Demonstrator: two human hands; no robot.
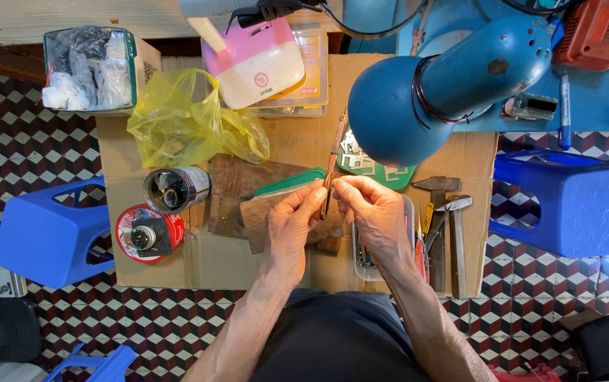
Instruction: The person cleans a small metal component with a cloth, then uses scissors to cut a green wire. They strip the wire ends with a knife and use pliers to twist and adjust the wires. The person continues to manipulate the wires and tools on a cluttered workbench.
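Two hands pinched shut on thin rod point(331, 170), left hand point(292, 225), right hand point(377, 214), rod between fingertips.

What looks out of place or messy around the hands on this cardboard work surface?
Little is truly amiss. Both hands, left hand and right hand, pinch a thin copper-coloured strip. The yellow plastic bag lies crumpled and open, the wood scraps overlap askew, and the hammers lie loosely piled at the cardboard's right edge.

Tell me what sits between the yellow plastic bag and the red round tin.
In the head view, an open metal can lying on its side sits between the yellow plastic bag and the red round tin.
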